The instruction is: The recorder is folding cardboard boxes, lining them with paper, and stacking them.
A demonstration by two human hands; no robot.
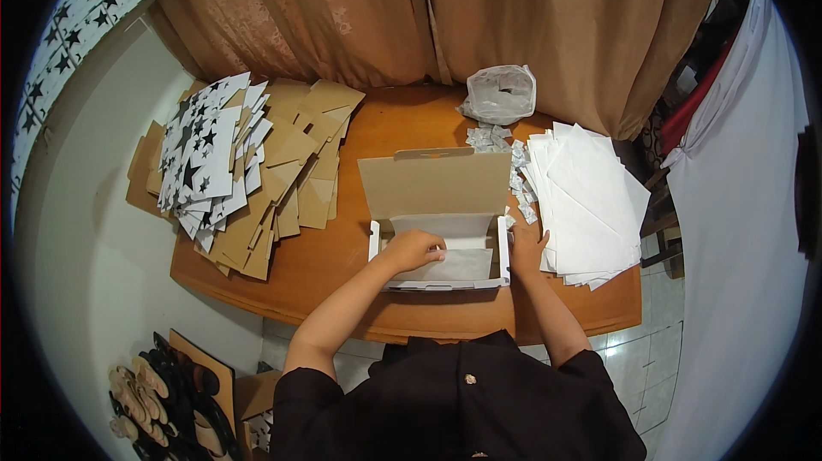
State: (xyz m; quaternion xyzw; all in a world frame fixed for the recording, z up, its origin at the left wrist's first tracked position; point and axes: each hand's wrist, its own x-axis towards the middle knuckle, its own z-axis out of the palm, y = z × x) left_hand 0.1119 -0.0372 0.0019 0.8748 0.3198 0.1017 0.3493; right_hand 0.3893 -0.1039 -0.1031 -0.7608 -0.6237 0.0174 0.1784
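An open white cardboard box (pixel 438 255) sits near the front edge of a wooden table (pixel 342 264), directly in front of the person. Its brown lid (pixel 435 184) stands raised at the back, with a slotted handle cut along the top edge. Inside the box lies a sheet of thin white paper (pixel 458 266) lining the bottom.

The left hand (pixel 414 249) reaches into the box from the left side, palm down, its fingers loosely curled and pressing on the paper. The right hand (pixel 526 244) rests at the right wall of the box, fingers pointing up along it; whether it grips the wall or only touches it cannot be told.

Just right of the box, a fanned stack of white paper sheets (pixel 586 204) covers the right end of the table. Between that stack and the lid, small silvery sachets (pixel 505 148) lie scattered, and behind them sits a crumpled clear plastic bag (pixel 501 95).

On the left part of the table, well apart from the box, lies a large heap of flat unfolded cardboard box blanks (pixel 282 178), some brown side up, others white with black stars (pixel 201 153).

A brown curtain (pixel 428 7) hangs behind the table. On the floor at lower left, sandals (pixel 150 401) lie in a cluster.
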